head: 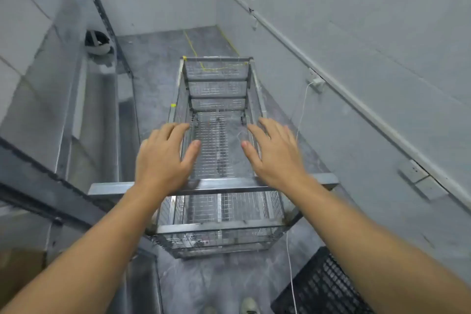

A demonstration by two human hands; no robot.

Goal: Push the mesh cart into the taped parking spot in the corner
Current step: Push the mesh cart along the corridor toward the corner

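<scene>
A tall metal mesh cart (216, 115) stands on the grey floor right in front of me, with its long side pointing toward the far corner. Its near top bar (224, 183) runs across under my wrists. My left hand (163, 158) and my right hand (275, 153) hover above that bar with fingers spread, holding nothing. Yellow tape lines (193, 51) mark a rectangle on the floor in the corner, just beyond the cart's far end, which overlaps the front tape line.
Metal shelving (76, 115) runs along the left, with a helmet (98, 42) on it. A wall with a pipe (356, 99) closes the right side, and a white cable (302, 109) hangs from a socket. A black crate (321, 288) lies at bottom right.
</scene>
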